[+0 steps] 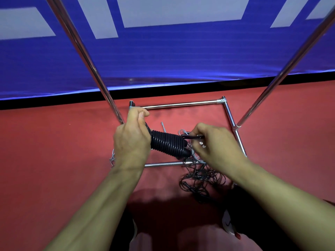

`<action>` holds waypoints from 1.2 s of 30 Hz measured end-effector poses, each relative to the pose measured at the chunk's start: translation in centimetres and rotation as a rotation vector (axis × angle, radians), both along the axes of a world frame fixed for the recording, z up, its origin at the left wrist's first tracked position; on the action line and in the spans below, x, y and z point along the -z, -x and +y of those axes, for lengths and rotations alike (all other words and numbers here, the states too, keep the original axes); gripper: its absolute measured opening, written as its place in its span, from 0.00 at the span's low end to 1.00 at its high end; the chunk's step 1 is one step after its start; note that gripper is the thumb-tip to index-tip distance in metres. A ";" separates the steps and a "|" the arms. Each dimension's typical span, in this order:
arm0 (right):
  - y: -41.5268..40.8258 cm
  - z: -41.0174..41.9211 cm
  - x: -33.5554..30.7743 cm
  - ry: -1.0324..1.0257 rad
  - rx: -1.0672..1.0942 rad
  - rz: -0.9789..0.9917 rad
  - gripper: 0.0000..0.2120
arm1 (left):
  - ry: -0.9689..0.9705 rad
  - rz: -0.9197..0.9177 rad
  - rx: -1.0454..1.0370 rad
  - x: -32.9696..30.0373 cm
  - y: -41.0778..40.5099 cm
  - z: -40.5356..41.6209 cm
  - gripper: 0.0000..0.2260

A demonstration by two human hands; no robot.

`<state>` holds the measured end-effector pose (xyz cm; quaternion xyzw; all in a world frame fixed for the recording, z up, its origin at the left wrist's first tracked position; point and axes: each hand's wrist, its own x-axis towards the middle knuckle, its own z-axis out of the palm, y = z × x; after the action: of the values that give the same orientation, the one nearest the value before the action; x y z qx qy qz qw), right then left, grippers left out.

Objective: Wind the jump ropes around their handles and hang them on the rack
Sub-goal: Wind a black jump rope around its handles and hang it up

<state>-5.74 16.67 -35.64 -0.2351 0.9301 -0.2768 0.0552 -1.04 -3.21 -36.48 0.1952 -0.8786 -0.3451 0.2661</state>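
Black cord lies in tight, even turns along the wound jump rope (167,144), which sits as a thick coil held above the red floor (54,151), in front of the chrome rack's base frame (179,104). The left hand (131,140) is wrapped around the coil's near end, fingers curled and thumb tucked over the top, so the handles under the winding are mostly hidden. The right hand (212,145) pinches the free tail of the cord (192,137) between thumb and fingertips, right at the coil's far end. The winding step looks close to finished; what seems left is tucking or locking that tail so the turns do not spring loose, which calls for keeping tension on the coil with the left hand while the right threads the end. After that the bundle has to go up onto the rack, whose two slanting poles (87,57) rise out of view; the hanging bar itself is not visible. No container is in the scene; the only store of things is a loose tangle of ropes (201,176), dark and pale cords together, lying on the floor across the frame's near bar, not yet wound.
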 end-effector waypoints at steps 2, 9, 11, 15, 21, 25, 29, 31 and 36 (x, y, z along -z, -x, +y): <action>-2.0 -1.1 0.6 0.091 0.044 -0.138 0.08 | 0.027 0.004 -0.017 0.0 0.1 -0.1 0.13; -6.0 -3.5 2.2 0.935 0.419 -0.808 0.07 | -0.098 0.068 -0.169 -0.6 0.2 -0.1 0.12; -5.8 -4.0 1.9 1.116 0.538 -1.040 0.06 | -0.131 0.081 -0.197 -0.5 0.5 0.0 0.11; -5.4 -4.1 1.8 1.308 0.570 -1.270 0.08 | -0.205 0.104 -0.237 -0.3 0.8 -0.1 0.09; -4.4 -3.7 1.2 1.337 0.429 -1.349 0.14 | -0.288 0.132 -0.233 -0.4 0.7 0.2 0.09; -3.9 -3.7 1.4 1.248 0.457 -1.366 0.15 | -0.288 0.125 -0.179 -0.2 0.7 0.4 0.09; -3.4 -3.6 1.6 1.154 0.465 -1.412 0.13 | -0.244 0.123 -0.132 -0.2 0.4 0.5 0.09; -3.5 -3.5 1.9 1.147 0.479 -1.427 0.12 | -0.214 0.129 -0.128 -0.3 0.0 0.9 0.09; -3.3 -3.4 2.5 1.190 0.437 -1.527 0.14 | -0.196 0.143 -0.146 -0.1 0.0 1.3 0.09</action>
<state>-2.39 13.22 -38.10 0.1933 0.3772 -0.7801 0.4601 -1.00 -1.90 -36.40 0.2586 -0.8028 -0.4222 0.3323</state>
